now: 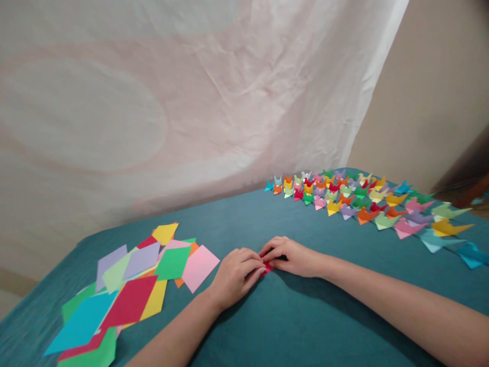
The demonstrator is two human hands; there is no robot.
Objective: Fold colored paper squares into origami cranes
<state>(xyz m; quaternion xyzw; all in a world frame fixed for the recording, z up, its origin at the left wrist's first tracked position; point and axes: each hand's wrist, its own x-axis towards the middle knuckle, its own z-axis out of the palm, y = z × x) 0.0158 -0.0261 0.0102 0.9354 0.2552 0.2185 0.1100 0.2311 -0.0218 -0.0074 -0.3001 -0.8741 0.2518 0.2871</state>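
A small piece of red paper point(268, 266) lies on the teal tablecloth point(290, 316), mostly covered by both hands. My left hand point(236, 274) has its fingers curled and pressed onto the paper's left side. From the right, my right hand point(293, 256) pinches the same paper with bent fingers. The two hands meet over it near the middle of the table.
Loose coloured paper squares point(130, 285) are spread at the left. Several rows of folded paper birds point(359, 201) stand at the back right, reaching the table's right edge. A creased white cloth point(191, 102) hangs behind the table.
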